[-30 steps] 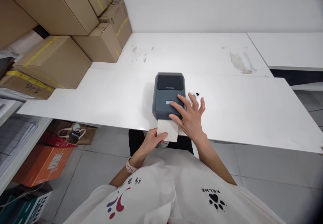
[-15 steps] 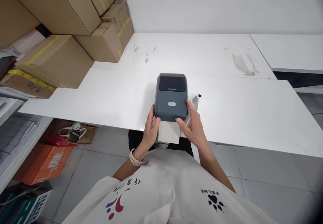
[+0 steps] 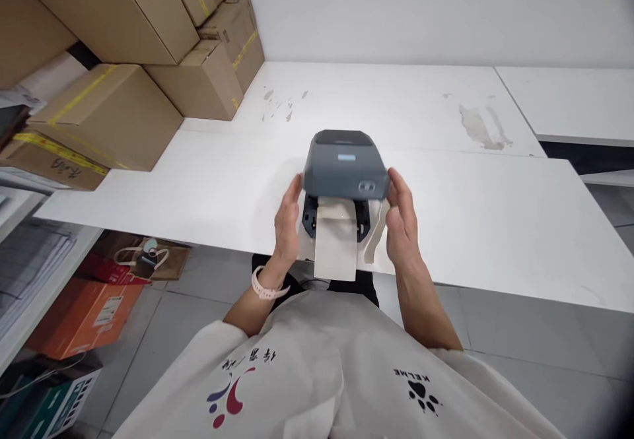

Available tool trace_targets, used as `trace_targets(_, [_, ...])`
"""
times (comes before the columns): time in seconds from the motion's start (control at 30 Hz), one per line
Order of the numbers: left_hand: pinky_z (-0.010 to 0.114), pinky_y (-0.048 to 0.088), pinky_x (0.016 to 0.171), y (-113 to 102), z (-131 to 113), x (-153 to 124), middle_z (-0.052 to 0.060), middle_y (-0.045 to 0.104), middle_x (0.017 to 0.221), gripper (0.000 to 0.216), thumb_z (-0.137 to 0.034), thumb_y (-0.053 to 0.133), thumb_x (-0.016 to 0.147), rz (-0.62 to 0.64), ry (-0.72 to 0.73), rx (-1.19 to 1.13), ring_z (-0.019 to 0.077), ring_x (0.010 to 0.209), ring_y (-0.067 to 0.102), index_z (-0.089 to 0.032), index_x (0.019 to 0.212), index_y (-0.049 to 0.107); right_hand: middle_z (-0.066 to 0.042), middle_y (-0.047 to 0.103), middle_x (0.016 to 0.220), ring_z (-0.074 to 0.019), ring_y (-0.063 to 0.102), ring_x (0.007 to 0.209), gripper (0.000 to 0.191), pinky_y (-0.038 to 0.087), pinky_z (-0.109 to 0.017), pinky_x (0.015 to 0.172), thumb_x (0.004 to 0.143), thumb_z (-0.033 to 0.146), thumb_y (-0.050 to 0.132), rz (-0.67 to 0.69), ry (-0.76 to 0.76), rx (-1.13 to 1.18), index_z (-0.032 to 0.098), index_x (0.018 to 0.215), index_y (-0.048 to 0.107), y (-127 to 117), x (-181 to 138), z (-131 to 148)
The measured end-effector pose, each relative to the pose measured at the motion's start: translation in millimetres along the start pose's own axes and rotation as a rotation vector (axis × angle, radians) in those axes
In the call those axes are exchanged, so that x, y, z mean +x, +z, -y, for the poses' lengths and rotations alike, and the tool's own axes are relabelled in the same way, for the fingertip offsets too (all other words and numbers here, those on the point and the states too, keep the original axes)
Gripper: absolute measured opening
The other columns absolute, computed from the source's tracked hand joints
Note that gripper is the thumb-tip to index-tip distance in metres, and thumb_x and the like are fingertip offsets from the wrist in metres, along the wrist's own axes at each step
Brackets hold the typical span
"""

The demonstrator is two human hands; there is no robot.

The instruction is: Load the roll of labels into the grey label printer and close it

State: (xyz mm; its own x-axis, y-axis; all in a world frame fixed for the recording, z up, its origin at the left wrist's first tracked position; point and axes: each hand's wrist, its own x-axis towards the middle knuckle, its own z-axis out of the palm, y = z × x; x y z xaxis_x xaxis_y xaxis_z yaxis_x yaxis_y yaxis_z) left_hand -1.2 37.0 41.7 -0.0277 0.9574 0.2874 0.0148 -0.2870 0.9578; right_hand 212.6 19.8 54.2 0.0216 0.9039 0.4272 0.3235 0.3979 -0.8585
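A dark grey label printer stands near the front edge of the white table, with its lid (image 3: 341, 173) tilted up from the black base (image 3: 364, 220). My left hand (image 3: 286, 224) holds the lid's left side, fingers pressed against it. On the opposite side, my right hand (image 3: 402, 221) grips the lid's right edge. From the open front, a strip of blank label paper (image 3: 335, 251) runs over the table edge. Beside the base, close to my right hand, lies a curled off-white paper strip (image 3: 375, 236). The lid hides the rear of the printer's inside.
Cardboard boxes (image 3: 106, 112) are stacked at the table's left end. The white table (image 3: 470, 228) stretches right, with a worn patch (image 3: 480, 127) toward the back. Below on the left are a shelf with papers (image 3: 34, 267) and an orange box (image 3: 92, 313).
The printer's lid was closed and is now raised at the front, showing the base and the paper inside. Both my hands rose with it, and my right hand shifted outward.
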Motion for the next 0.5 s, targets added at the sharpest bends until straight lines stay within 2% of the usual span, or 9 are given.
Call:
trace_targets(0.1, [0.047, 0.034, 0.125, 0, 6, 37, 0.004, 0.048, 0.160, 0.054, -0.044, 0.050, 0.098, -0.022, -0.019, 0.138, 0.0274, 0.151, 0.040, -0.033, 0.150, 0.045, 0.005, 0.012, 0.174, -0.0313, 0.018, 0.160, 0.072, 0.026, -0.055, 0.129, 0.101, 0.069, 0.024, -0.017, -0.110, -0.193, 0.043, 0.163, 0.000, 0, 45, -6])
trace_targets(0.2, [0.054, 0.038, 0.120, 1, 22, 64, 0.008, 0.045, 0.161, 0.060, -0.029, 0.057, 0.089, 0.076, -0.196, 0.329, 0.0329, 0.150, 0.040, -0.028, 0.149, 0.047, 0.004, 0.009, 0.174, -0.0328, 0.015, 0.161, 0.077, 0.023, -0.061, 0.128, 0.099, 0.073, 0.019, -0.054, -0.180, -0.322, 0.042, 0.162, -0.014, 1, 93, -17])
trace_targets(0.3, [0.052, 0.045, 0.113, 4, 36, 74, 0.012, 0.052, 0.154, 0.072, -0.016, 0.057, 0.079, 0.159, -0.275, 0.377, 0.0345, 0.146, 0.045, -0.024, 0.150, 0.046, 0.002, 0.018, 0.172, -0.0307, 0.019, 0.160, 0.077, 0.023, -0.060, 0.128, 0.098, 0.074, 0.019, -0.083, -0.189, -0.316, 0.043, 0.162, -0.012, -1, 135, -32])
trace_targets(0.4, [0.049, 0.050, 0.107, 9, 41, 77, 0.012, 0.059, 0.147, 0.078, -0.010, 0.055, 0.073, 0.137, -0.276, 0.380, 0.0330, 0.138, 0.054, -0.023, 0.149, 0.046, 0.000, 0.028, 0.169, -0.0305, 0.025, 0.158, 0.080, 0.027, -0.059, 0.126, 0.098, 0.075, 0.023, -0.039, -0.195, -0.298, 0.041, 0.163, -0.009, -6, 171, -45])
trace_targets(0.5, [0.049, 0.050, 0.108, 12, 43, 79, 0.011, 0.062, 0.144, 0.080, -0.008, 0.056, 0.071, 0.112, -0.285, 0.385, 0.0320, 0.133, 0.057, -0.024, 0.148, 0.047, -0.003, 0.030, 0.168, -0.0327, 0.027, 0.157, 0.085, 0.031, -0.061, 0.123, 0.096, 0.075, 0.030, 0.024, -0.215, -0.390, 0.039, 0.164, -0.005, -9, 191, -43])
